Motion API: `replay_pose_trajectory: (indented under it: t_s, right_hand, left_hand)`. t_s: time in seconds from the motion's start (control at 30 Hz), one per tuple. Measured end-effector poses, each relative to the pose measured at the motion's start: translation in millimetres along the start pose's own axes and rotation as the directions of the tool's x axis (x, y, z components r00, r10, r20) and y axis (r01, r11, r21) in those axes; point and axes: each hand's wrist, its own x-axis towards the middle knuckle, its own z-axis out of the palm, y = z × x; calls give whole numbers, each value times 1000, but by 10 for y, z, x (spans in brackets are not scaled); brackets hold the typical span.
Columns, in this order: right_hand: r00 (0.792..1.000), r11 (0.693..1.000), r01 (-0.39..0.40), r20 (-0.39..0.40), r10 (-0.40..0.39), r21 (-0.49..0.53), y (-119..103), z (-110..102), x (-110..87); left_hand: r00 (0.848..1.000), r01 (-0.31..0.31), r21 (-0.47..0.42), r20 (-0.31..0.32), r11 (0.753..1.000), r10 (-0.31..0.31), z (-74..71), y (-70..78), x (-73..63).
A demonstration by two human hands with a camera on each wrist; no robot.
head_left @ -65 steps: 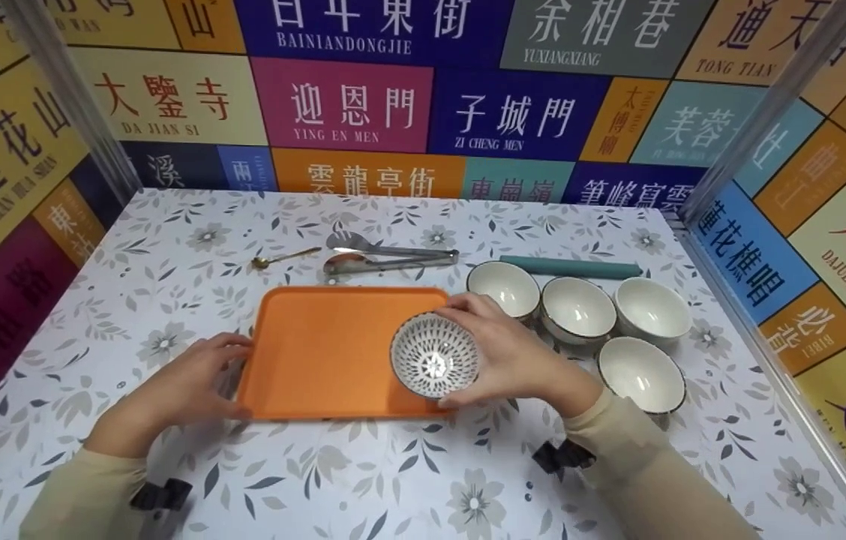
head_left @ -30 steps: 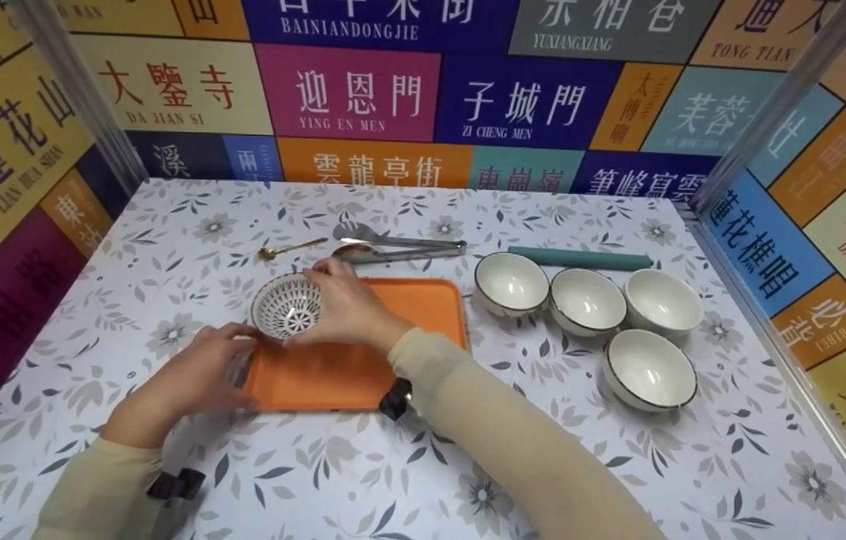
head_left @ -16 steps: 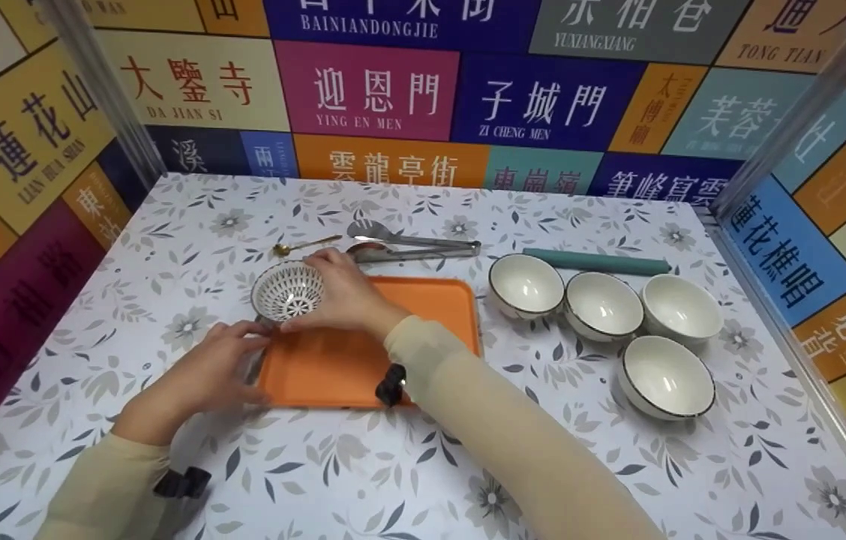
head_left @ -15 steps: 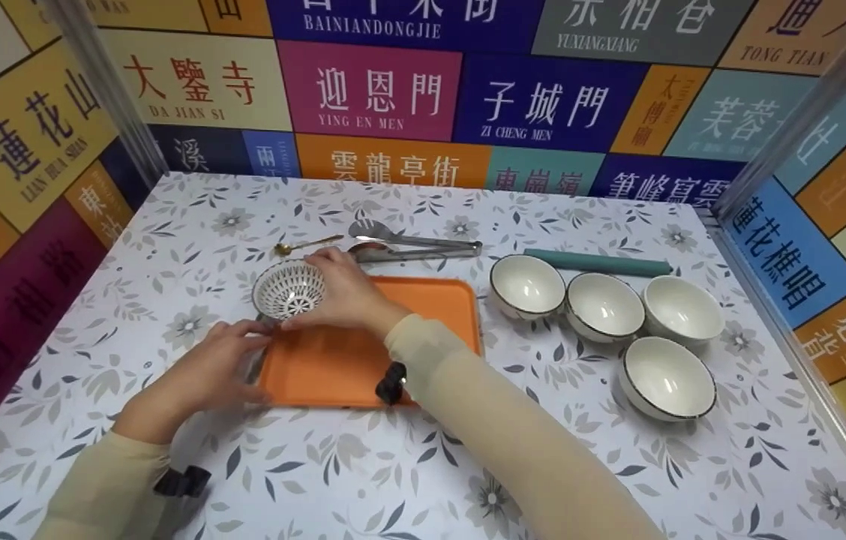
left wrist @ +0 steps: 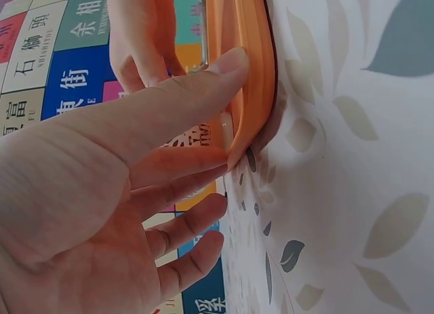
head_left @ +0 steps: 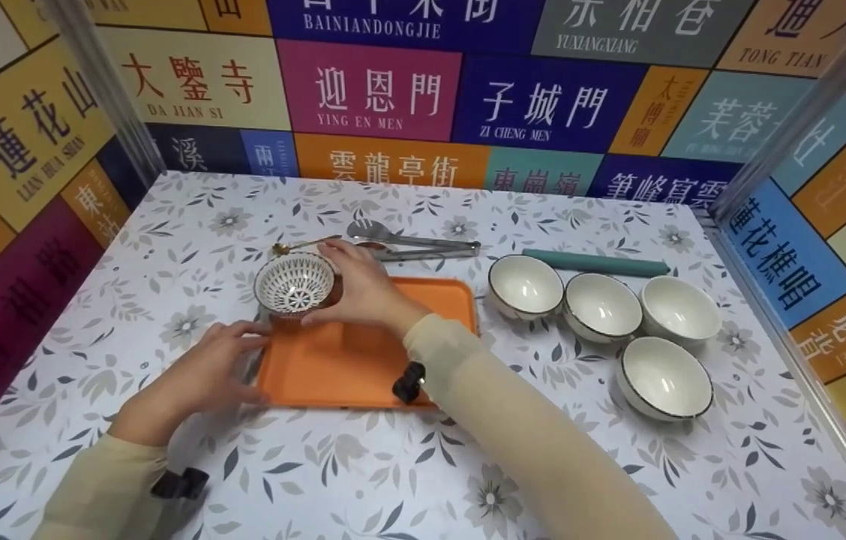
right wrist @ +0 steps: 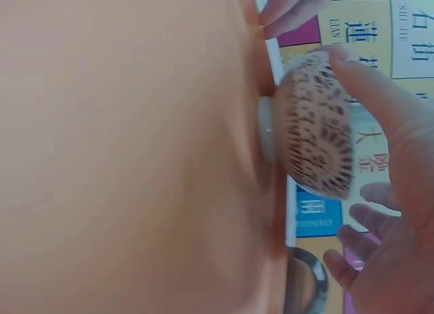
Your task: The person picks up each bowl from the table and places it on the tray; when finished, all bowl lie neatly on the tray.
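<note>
Setting patterned bowl (head_left: 294,283) on orange tray (head_left: 340,367), apparently | right hand (head_left: 364,291): fingers apart, thumb at rim | left hand (head_left: 202,375): fingers apart, touching tray | next, likely: withdraw right hand

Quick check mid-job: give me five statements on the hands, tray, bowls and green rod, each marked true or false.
1. The left hand touches the tray. True.
2. The right hand touches the patterned bowl. True.
3. The patterned bowl is at the tray's near right corner. False: it is at the far left corner.
4. The green rod lies behind the white bowls. True.
5. The white bowls are upside down. False: all four stand upright.
</note>
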Motion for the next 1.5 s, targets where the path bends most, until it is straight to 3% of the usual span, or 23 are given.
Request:
replay_pose_trajectory:
  t_s: [0.4, 0.73, 0.9, 1.23, 1.5]
  right_hand:
    - [1000, 1000, -7, 14, 7, -8, 184, -545, -615]
    - [998, 999, -6, -68, 4, -34, 497, -929, -1165]
    - [997, 998, -16, -74, 12, -61, 672, -1087, -1404]
    - [989, 993, -94, -124, 85, -72, 1081, -1419, -1697]
    - [970, 971, -221, -120, 210, -86, 1364, -1550, -1727]
  left_hand:
    - [1000, 14, -2, -10, 1000, -14, 5, 29, -13]
    - [1000, 5, -10, -14, 1000, -6, 20, 40, 12]
    - [1000, 5, 1, -13, 1000, -5, 20, 32, 16]
    - [1000, 3, 11, -6, 1000, -2, 19, 19, 22]
    - [998, -46, 87, -39, 995, 49, 9, 42, 31]
